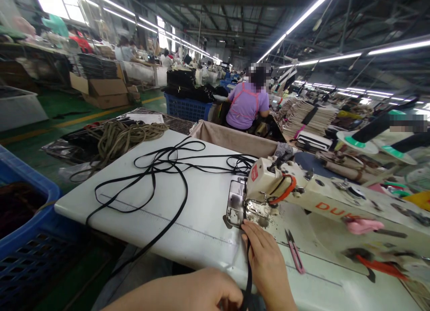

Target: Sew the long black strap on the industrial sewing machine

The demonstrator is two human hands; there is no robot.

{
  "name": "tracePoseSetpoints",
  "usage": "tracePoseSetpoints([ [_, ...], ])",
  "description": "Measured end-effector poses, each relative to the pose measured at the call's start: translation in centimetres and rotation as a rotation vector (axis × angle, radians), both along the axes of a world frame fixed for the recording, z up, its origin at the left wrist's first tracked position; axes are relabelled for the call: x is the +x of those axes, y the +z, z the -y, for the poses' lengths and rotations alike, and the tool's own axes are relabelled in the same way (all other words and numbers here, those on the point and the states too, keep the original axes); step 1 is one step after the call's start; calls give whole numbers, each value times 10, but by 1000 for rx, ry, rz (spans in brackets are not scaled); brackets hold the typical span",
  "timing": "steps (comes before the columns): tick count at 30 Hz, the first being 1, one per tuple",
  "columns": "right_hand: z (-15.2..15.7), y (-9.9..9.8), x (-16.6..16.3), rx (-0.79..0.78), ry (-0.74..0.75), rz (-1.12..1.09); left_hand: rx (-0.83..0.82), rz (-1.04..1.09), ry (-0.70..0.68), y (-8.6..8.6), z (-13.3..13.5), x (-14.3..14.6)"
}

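A long black strap lies in loops across the white sewing table and runs to the head of a cream sewing machine. My right hand lies flat on the table just before the metal presser plate, fingers pressed on the strap. At the bottom edge my left hand is closed, pinching the same strap near the table's front.
Pink thread snips lie right of my right hand. A blue crate stands at the left, a pile of tan cord behind the table. Ahead sits a person in a purple shirt near stacked material.
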State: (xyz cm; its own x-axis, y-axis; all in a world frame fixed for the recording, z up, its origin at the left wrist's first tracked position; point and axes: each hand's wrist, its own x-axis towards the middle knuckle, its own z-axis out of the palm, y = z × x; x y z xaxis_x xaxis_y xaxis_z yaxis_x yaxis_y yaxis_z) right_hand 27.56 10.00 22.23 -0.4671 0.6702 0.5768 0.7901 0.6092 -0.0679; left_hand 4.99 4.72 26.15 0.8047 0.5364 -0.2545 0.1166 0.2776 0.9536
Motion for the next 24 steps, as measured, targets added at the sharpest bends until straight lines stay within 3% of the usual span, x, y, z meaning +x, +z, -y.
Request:
tracePoseSetpoints([
  [2,-1,-1,0,13,0,1,-78,-51,90,-1,1,2],
  [5,-1,0,-1,13,0,5,-42,-103,128,6,2,0],
  [12,3,4,-3,-39,-13,3,152,-71,-104,26,6,-9],
  [17,4,4,-4,-42,-21,-12,417,-54,-186,23,6,-14],
  [21,4,4,-3,-34,-15,-3,542,-237,-70,23,0,-21],
  [24,3,4,-3,-34,-2,-5,531,-333,3,30,-7,-27],
])
